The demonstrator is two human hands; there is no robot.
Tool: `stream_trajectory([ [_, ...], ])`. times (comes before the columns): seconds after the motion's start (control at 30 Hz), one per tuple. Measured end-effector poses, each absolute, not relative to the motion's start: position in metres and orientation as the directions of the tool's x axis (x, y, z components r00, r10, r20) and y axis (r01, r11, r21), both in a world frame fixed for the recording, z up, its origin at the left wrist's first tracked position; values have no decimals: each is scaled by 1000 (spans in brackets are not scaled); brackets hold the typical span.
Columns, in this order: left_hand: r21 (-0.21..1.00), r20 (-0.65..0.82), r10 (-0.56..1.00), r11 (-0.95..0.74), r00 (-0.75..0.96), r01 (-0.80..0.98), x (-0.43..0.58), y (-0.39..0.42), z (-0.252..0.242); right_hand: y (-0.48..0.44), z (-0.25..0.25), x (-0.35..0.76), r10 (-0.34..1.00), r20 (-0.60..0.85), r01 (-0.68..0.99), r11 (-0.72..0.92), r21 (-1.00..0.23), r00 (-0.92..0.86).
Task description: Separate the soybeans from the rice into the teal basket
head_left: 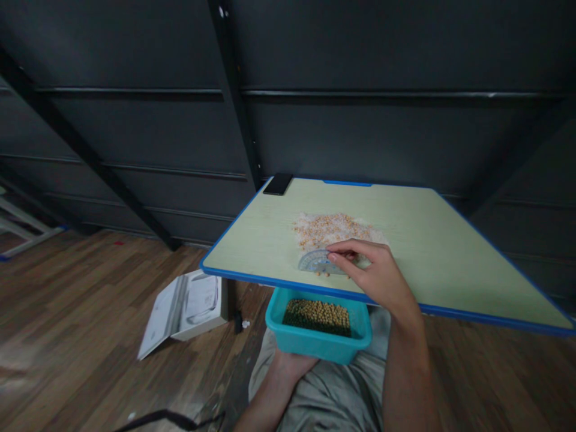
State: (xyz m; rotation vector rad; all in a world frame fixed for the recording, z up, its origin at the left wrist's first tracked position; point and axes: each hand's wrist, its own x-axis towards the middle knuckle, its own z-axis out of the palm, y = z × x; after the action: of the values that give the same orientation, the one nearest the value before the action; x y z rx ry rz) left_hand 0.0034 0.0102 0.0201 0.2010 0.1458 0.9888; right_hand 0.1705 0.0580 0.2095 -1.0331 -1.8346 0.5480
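My right hand (366, 267) pinches a clear plastic protractor (312, 261) between thumb and fingers. The protractor stands on its edge on the pale tabletop, at the near side of a spread pile of white rice-like grains mixed with soybeans (330, 228). A few soybeans (326, 275) lie between it and the table's near edge. Below that edge is a turquoise plastic basin (315, 343) holding soybeans (324, 313) and small dark green beans. My left hand (294, 362) supports the basin from underneath, its fingers hidden by it.
The pale table (450, 252) has a blue rim. A black phone (278, 184) lies at its far left corner, near a dark panelled wall (360, 132). On the wooden floor to the left sits an open white box (198, 306) with papers. A black cable (166, 415) runs at the bottom.
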Motion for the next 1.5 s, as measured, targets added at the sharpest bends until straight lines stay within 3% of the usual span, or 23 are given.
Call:
stream_trajectory([
  [0.4,208,-216,814,577,538,-790,3,12,26,57,208,172,821,520,399,570,-718,-236],
  [0.6,131,-217,812,574,542,-808,2,10,27,59,209,172,808,563,454,573,-683,-173],
  [0.9,175,-237,821,561,519,-809,2,11,22,61,205,178,843,499,438,533,-724,-200],
  [1.33,144,-187,810,582,556,-800,3,14,20,55,207,177,853,453,397,521,-755,-258],
  [1.5,220,-202,809,587,553,-779,8,20,21,53,209,175,852,420,359,515,-778,-311],
])
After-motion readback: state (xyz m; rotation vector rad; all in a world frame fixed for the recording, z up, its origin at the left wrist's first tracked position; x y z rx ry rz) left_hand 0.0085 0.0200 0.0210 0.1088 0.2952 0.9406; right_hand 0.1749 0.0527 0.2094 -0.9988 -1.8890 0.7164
